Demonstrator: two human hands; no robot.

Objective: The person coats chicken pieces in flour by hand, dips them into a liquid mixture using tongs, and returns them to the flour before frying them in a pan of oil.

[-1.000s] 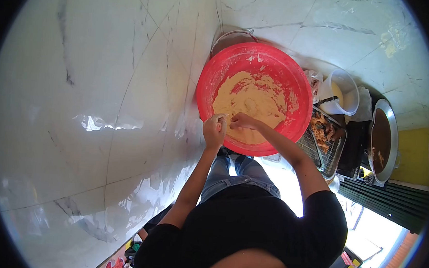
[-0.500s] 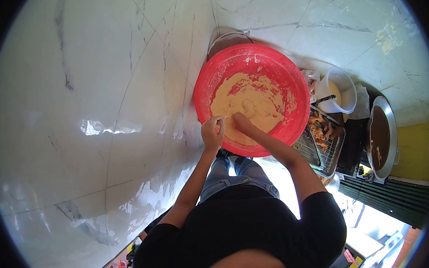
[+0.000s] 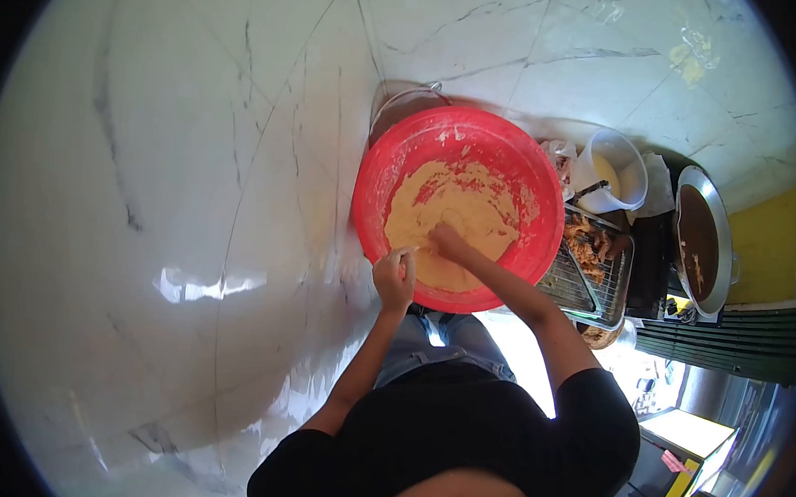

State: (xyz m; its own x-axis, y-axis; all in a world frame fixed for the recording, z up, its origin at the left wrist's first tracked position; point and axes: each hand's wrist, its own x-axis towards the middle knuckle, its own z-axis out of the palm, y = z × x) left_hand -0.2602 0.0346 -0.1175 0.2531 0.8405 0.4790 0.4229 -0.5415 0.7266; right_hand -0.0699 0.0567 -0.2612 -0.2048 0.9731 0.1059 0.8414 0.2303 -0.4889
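A large red basin (image 3: pixel 549 207) holds a layer of pale yellow flour-like powder (image 3: pixel 481 203), with smears of it up the inner wall. My right hand (image 3: pixel 450 242) reaches into the powder near the middle of the basin, its fingers curled downward. Powder and the back of the hand hide whatever may be in its grasp. Over the basin's near left rim, my left hand (image 3: pixel 394 278) is closed, thumb and fingers drawn together. Its fingertips look whitish with powder; what they hold, if anything, is too small to make out.
Right of the basin, a wire rack on a tray (image 3: pixel 576 285) carries brown fried pieces (image 3: pixel 587 245). Behind it stands a white bucket (image 3: pixel 631 180) with pale contents. A wide metal pan (image 3: pixel 725 239) of brown liquid is farther right. A tiled wall (image 3: pixel 177 174) runs close along the left.
The view has shifted, so the basin sits slightly lower and farther left in the picture. Both hands stay at the basin, the right still in the powder, the left still closed at the rim.
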